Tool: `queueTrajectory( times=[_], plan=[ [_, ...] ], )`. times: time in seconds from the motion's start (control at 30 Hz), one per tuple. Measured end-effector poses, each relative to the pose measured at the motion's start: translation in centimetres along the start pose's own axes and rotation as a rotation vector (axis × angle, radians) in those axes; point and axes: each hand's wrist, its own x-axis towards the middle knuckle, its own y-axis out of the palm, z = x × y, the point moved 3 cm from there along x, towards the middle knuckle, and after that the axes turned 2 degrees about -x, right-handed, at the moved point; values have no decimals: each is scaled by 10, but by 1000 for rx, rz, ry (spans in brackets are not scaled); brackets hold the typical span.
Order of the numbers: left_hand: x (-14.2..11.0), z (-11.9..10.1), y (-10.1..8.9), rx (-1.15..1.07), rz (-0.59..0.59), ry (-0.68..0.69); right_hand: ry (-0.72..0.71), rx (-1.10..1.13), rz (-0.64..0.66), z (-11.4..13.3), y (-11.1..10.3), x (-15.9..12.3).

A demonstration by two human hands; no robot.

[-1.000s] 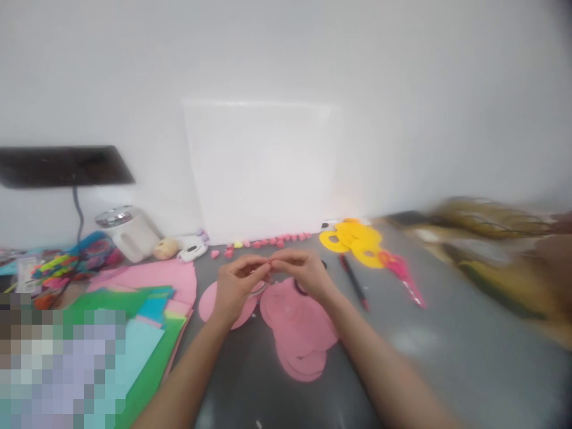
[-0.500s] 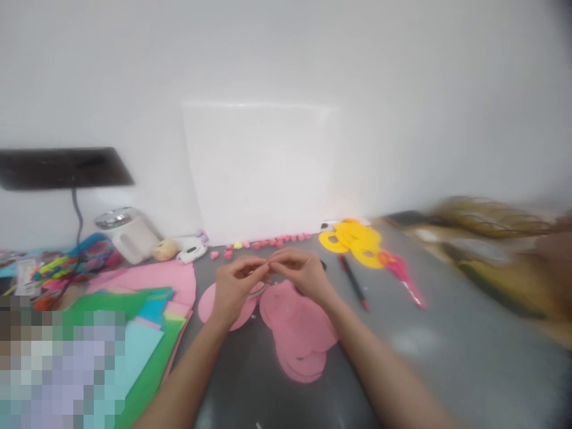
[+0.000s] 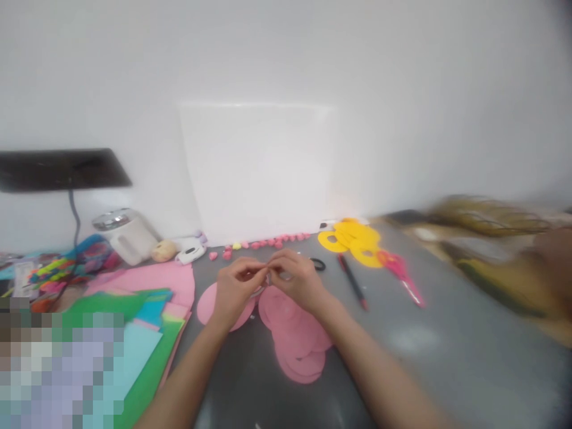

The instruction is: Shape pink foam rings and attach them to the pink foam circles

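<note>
My left hand (image 3: 235,289) and my right hand (image 3: 297,279) meet fingertip to fingertip above the grey table (image 3: 447,339), both pinched on a tiny piece (image 3: 269,271) too small and blurred to name. Beneath them lie pink paper circles (image 3: 297,336), stacked and overlapping, with one more pink circle (image 3: 206,302) under my left wrist. A small dark ring (image 3: 317,264) lies just beyond my right hand.
Yellow paper rings (image 3: 355,238), a dark pen (image 3: 353,281) and pink scissors (image 3: 400,274) lie to the right. Coloured paper sheets (image 3: 147,322) are stacked at left, near a white jar (image 3: 125,233). Small pink hearts (image 3: 263,243) line a white board (image 3: 259,170).
Both hands stay pinched together and have shifted slightly nearer and lower. The dark ring beyond my right hand now shows. Nothing else moved.
</note>
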Motion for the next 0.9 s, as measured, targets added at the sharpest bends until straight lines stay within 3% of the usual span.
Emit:
queueTrajectory(
  times=[0.1,0.3,0.5,0.67,0.9],
  plan=[
    [0,0,0,23,1,-1,-8,5,0,1,0,0],
    [-1,2,3,-60,40,-35,238,146,-9,-1,-3,6],
    [-2,3,5,-102,55,-90,336,149,-27,-3,-4,6],
    [-2,1,7,-98,41,-107,313,155,-40,0,-2,5],
    [-3,7,7,80,-32,-82,88,67,-101,8,5,1]
  ],
)
